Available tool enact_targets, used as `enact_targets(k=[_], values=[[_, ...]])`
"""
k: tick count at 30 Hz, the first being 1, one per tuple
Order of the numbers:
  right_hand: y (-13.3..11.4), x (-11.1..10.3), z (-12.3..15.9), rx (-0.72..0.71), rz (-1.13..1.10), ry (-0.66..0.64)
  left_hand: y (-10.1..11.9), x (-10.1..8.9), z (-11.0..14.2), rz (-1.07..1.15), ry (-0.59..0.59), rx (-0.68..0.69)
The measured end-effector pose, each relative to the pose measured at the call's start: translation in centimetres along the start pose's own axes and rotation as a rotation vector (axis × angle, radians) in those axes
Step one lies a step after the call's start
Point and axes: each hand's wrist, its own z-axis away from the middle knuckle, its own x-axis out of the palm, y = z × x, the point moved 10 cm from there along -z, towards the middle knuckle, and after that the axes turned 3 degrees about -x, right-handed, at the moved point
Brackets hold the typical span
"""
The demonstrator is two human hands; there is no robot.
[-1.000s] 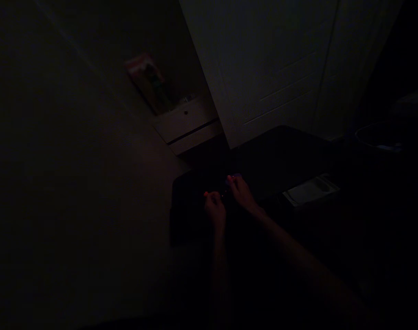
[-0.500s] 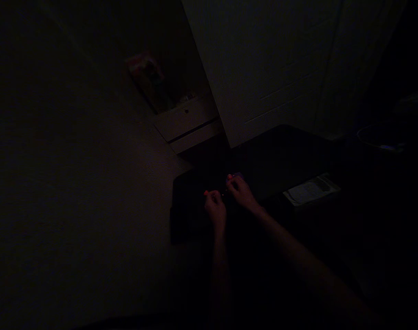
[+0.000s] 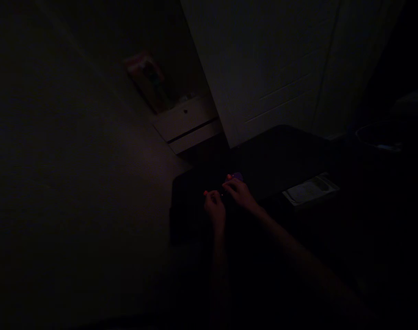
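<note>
The view is very dark. My left hand (image 3: 215,208) is over the dark tabletop (image 3: 270,156), its thumb and fingers curled into a pinch. A small glowing red thing (image 3: 205,193) shows at its fingertips; its kind cannot be made out. Just right of it, my right hand (image 3: 240,192) has thumb and fingers drawn together, pointing left; whatever they hold is too small and dark to name. Beyond the right fingers lie a small round red thing (image 3: 229,177) and a purple flat-looking piece (image 3: 238,176). A tiny bright spot shows between the hands.
A thick book or pack with a pale cover (image 3: 310,190) sits by the table's right edge. Behind the table are a pale panelled door (image 3: 264,78) and a white drawer unit (image 3: 186,119) with a reddish package (image 3: 145,73) on it. A wall (image 3: 91,183) runs along the left.
My right hand has shifted slightly left and nearer, away from the round red thing, which now shows more fully with the purple piece. My left hand has barely moved.
</note>
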Motion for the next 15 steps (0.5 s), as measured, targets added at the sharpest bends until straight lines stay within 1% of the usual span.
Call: enact_targets(k=[9, 15], values=[[-0.8, 0.2, -0.1, 0.013, 0.032, -0.048, 0.2, -0.1, -0.1, 0.001, -0.002, 0.003], [-1.1, 0.0, -0.1, -0.004, 0.043, -0.032, -0.1, 0.0, -0.1, 0.007, -0.002, 0.004]])
